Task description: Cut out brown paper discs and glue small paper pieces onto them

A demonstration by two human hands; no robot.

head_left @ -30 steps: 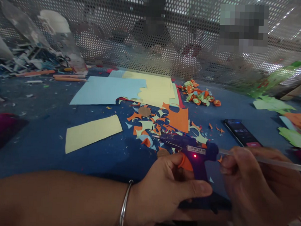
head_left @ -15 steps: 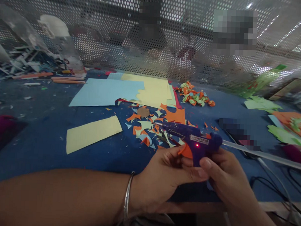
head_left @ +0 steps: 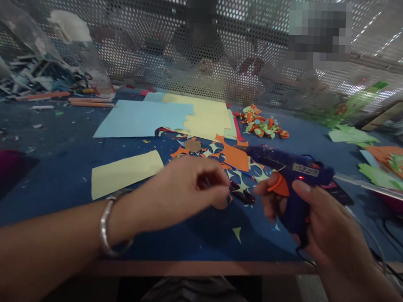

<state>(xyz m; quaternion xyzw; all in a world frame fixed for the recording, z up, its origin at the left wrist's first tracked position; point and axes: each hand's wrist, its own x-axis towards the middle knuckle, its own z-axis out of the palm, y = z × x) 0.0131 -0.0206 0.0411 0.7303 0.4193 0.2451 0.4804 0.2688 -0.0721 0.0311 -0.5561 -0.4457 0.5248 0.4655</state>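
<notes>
My right hand [head_left: 321, 217] is wrapped round the grip of a dark blue glue gun [head_left: 298, 170]. Its red light glows, its nozzle points left, and a finger lies by the orange trigger. A clear glue stick [head_left: 368, 183] sticks out of the gun's rear. My left hand [head_left: 183, 190], with a silver bangle at the wrist, hovers over the table with fingers curled and thumb near the index finger; anything between them is hidden. Just past its fingertips lies a shiny dark red thing [head_left: 244, 195] among orange, green and blue paper scraps [head_left: 237, 156].
Blue and yellow paper sheets [head_left: 139, 118] lie at the back beside a heap of small curled paper pieces [head_left: 265, 124]. A yellow strip [head_left: 124, 172] is at left. A spray bottle [head_left: 89, 54] stands back left, before a perforated metal screen [head_left: 142, 47]. Cables [head_left: 383, 236] run at right.
My hands have come apart. The left moved left and upward off the glue gun; the right carried the gun to the right and slightly up. The view has shifted a little.
</notes>
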